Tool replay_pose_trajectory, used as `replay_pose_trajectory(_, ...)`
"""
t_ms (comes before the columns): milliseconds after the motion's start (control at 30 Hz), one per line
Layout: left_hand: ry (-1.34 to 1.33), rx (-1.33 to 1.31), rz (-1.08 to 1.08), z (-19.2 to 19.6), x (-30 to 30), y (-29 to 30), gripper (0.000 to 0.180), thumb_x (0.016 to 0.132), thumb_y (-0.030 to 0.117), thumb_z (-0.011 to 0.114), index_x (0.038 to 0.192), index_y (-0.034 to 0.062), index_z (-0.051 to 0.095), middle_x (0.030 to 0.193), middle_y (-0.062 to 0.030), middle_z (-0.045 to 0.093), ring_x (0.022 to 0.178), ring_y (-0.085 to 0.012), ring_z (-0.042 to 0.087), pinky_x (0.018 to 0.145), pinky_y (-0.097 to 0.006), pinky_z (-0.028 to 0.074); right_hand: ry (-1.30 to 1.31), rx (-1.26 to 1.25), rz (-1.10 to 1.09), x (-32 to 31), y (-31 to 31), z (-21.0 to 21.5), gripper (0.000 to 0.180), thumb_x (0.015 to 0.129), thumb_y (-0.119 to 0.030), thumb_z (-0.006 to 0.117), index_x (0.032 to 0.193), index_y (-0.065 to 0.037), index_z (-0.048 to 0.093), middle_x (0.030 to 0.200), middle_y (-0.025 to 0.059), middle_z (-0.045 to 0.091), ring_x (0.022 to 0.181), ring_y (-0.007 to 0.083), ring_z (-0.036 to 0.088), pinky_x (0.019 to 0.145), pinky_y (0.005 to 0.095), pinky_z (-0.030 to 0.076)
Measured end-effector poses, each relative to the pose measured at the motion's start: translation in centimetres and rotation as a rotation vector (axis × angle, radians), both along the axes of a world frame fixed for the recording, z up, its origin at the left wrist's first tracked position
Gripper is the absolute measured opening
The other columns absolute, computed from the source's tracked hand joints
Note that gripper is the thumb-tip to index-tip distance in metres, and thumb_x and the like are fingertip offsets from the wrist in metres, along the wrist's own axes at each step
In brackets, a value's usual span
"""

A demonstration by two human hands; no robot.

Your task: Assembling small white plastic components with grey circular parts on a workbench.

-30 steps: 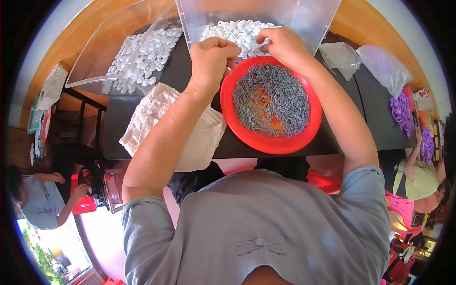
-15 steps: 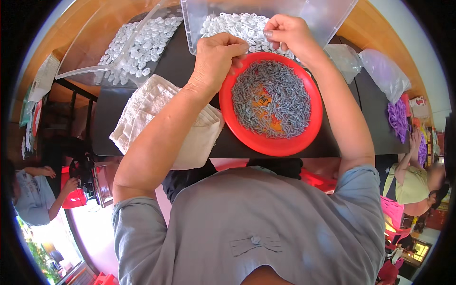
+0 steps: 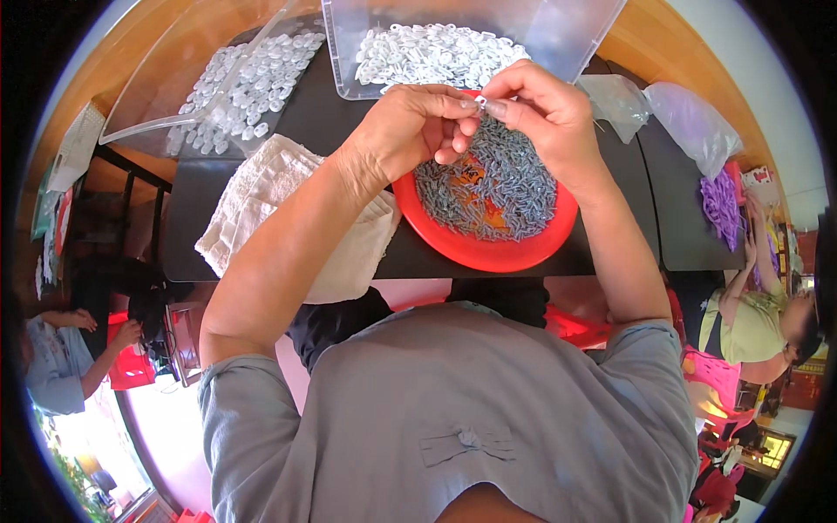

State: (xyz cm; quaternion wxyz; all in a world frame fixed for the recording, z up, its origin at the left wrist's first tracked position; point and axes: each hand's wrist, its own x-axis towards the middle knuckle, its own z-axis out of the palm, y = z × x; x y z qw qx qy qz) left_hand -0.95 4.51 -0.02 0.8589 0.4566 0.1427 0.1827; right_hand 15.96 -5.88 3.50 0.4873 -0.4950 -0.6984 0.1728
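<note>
Over the far rim of a red plastic plate (image 3: 488, 254), my two hands meet fingertip to fingertip. Between them shows a small white plastic piece (image 3: 480, 101), pinched by the thumb and forefinger of my right hand (image 3: 547, 113). My left hand (image 3: 417, 122) is closed in a pinch against the same spot, its other fingers curled; what it grips is hidden. Many small grey screws (image 3: 523, 187) lie heaped in the plate, with its orange patterned bottom showing through. Beyond, a clear plastic bin (image 3: 336, 52) holds a pile of white plastic pieces (image 3: 436, 54).
A folded cream towel (image 3: 261, 192) lies left of the plate on the black table (image 3: 628, 187). Farther left, a clear tub (image 3: 148, 132) has more white pieces (image 3: 253, 83). Plastic bags (image 3: 693, 126) and purple strands (image 3: 719, 209) lie right. Other people sit at both sides.
My hands have come together above the plate from being apart, the right one moving back from the bin's pile. A white piece now shows between the fingertips.
</note>
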Motion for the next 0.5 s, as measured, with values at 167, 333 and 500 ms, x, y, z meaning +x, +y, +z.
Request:
replay_pose_trajectory(167, 0.002, 0.016, 0.062, 0.07, 0.0, -0.37, 0.016, 0.093, 0.012, 0.056, 0.097, -0.0029, 0.059, 0.078, -0.0067, 0.06, 0.062, -0.016, 0.056, 0.047, -0.026, 0.039, 0.121, -0.106, -0.13, 0.1, -0.49, 0.12, 0.008, 0.089, 0.0, 0.062, 0.098, 0.0, 0.062, 0.088, 0.0005, 0.064, 0.079, 0.007, 0.058, 0.072, 0.0229, 0.048)
replay_pose_trajectory(333, 0.012, 0.007, 0.078, 0.3, 0.01, -0.65, 0.015, 0.091, 0.011, 0.058, 0.098, -0.0024, 0.06, 0.078, -0.0069, 0.06, 0.062, -0.0163, 0.057, 0.047, -0.026, 0.04, -0.07, -0.047, -0.059, 0.12, -0.09, -0.68, 0.01, 0.089, 0.0, 0.061, 0.099, 0.001, 0.063, 0.088, 0.0019, 0.064, 0.082, 0.0073, 0.059, 0.074, 0.0236, 0.048)
replay_pose_trajectory(500, 0.024, 0.004, 0.068, 0.22, -0.09, -0.53, 0.016, 0.09, 0.008, 0.061, 0.098, -0.0068, 0.06, 0.073, -0.0103, 0.06, 0.057, -0.0177, 0.057, 0.046, -0.028, 0.043, -0.011, -0.125, 0.01, 0.17, 0.06, -0.06, 0.01, 0.089, -0.004, 0.062, 0.099, 0.0, 0.064, 0.085, 0.0011, 0.065, 0.077, 0.0071, 0.057, 0.071, 0.0238, 0.046)
